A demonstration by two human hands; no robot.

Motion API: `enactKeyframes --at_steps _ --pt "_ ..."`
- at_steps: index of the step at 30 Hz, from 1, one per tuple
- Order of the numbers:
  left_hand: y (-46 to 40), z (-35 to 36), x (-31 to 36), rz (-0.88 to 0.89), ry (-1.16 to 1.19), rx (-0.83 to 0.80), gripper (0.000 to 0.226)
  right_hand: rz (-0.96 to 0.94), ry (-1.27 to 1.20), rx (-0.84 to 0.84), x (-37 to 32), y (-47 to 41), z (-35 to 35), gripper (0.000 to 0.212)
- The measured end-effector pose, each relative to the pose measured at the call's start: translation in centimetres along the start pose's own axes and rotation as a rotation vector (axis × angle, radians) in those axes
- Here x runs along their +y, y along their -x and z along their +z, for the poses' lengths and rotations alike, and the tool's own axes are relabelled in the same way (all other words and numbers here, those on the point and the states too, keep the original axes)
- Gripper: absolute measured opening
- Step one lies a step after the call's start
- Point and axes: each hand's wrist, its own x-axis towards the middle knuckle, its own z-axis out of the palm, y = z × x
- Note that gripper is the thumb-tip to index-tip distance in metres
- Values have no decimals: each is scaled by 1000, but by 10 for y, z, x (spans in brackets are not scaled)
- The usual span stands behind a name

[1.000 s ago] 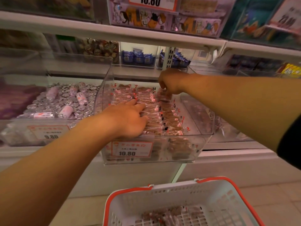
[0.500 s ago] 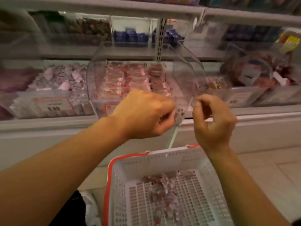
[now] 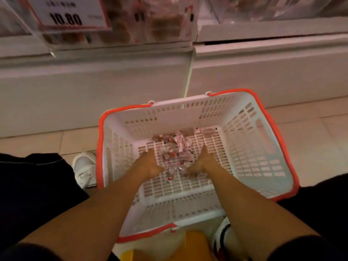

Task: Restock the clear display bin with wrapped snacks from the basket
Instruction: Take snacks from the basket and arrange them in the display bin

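Note:
A white basket with an orange-red rim stands on the floor below the shelf. On its slotted bottom lies a small pile of clear-wrapped snacks with red marks. My left hand lies flat on the basket bottom at the pile's left side, fingers straight, thumb against the wrappers. On the pile's right side my right hand mirrors it. Neither hand grips a snack. The clear display bin juts out at the top, with brown snacks behind its front wall and a 10.80 price tag.
The white shelf base rises right behind the basket, on a tiled floor. A white shoe sits left of the basket and another at its near right corner. A yellow object lies at the bottom edge. A second clear bin is at top right.
Both hands have left the front of the display bin and dropped into the basket, landing on either side of the snack pile. The view has tilted down from the shelf to the basket.

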Motion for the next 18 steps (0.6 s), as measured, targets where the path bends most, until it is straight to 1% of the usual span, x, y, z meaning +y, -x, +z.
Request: enactKeyframes --at_steps 2,5,6,8,10,12,14,15,17,18 --pt "-16 8 -1 -5 89 24 102 -2 55 25 -3 -8 14 142" --pt "-33 22 7 22 67 63 105 -12 318 130 -7 -14 40 137" --pt "-37 28 11 31 45 65 103 -27 380 164 -6 -14 48 132" --pt "-39 42 21 42 10 71 99 -57 413 256 -6 -13 53 116" --pt "-40 54 27 30 -51 137 98 -126 337 309 -5 -15 53 102" --pt "-43 60 28 31 -71 219 94 -220 165 316 -10 -16 52 91" --pt "-44 63 29 49 -27 265 83 -293 42 324 -16 -16 52 75" --pt "-45 63 30 49 -13 284 75 -313 22 318 -19 -18 53 67" --pt "-47 62 30 23 28 317 60 -335 -52 275 -20 -19 54 51" --pt "-47 61 30 5 79 332 52 -359 -100 268 -19 -20 52 39"
